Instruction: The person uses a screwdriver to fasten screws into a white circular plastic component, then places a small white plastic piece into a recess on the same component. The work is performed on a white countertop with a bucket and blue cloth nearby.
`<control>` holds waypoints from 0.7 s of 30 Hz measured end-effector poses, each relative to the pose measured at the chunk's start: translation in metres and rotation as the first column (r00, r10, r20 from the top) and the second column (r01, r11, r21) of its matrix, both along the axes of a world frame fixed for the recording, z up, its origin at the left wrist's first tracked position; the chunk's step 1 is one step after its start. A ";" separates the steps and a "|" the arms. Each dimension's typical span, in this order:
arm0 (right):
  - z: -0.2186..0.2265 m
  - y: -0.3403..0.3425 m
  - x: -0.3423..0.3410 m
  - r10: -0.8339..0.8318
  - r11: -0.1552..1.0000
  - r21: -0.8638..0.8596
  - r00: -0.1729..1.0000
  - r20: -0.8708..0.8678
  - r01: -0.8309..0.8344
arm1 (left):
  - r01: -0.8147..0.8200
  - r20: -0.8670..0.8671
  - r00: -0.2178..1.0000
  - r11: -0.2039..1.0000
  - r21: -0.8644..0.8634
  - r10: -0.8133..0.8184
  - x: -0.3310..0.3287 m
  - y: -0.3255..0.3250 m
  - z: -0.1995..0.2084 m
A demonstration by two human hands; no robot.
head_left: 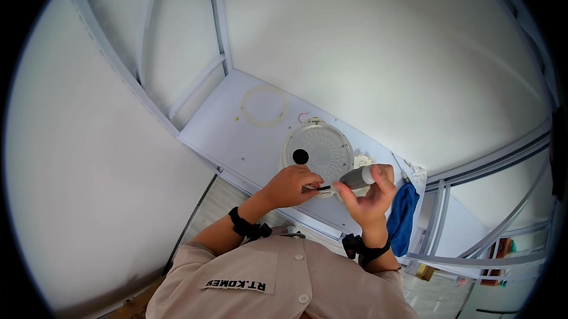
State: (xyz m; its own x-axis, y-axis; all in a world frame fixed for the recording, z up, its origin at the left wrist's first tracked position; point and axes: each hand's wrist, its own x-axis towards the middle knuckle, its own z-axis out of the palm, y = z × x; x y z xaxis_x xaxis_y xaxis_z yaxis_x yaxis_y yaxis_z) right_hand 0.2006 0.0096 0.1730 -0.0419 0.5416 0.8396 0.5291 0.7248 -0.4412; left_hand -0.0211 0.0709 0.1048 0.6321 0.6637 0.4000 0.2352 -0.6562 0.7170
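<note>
My right hand (371, 205) is wrapped round the grey, pale-ended handle of a screwdriver (356, 178). Its dark shaft points left, toward the fingertips of my left hand (291, 186). Those fingers are pinched together around the shaft's tip; anything small between them is too hidden to make out. Just beyond both hands lies a round white appliance part (322, 150), with a silvery patterned disc and a black round spot on it. My hands cover its near edge.
A thin yellowish ring (264, 106) lies at the far left of the white table (219, 112), with small loose pieces scattered about. A red wire loop (303, 118) is near the disc. Blue cloth (403, 215) hangs at the right edge. White panels and metal frames surround the table.
</note>
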 end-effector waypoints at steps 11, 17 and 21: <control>0.001 0.004 -0.002 0.177 0.983 -0.032 0.981 -0.084 -0.180 | -0.007 0.010 1.000 1.000 0.029 0.007 0.000 0.000 0.002; 0.002 -0.006 -0.003 0.076 0.997 -0.034 0.996 0.046 -0.074 | -0.005 0.027 1.000 0.999 0.038 0.004 0.002 -0.001 0.000; 0.028 -0.007 -0.010 0.235 0.970 -0.080 0.970 0.064 -0.230 | -0.008 0.031 1.000 1.000 0.019 0.007 0.000 -0.001 -0.002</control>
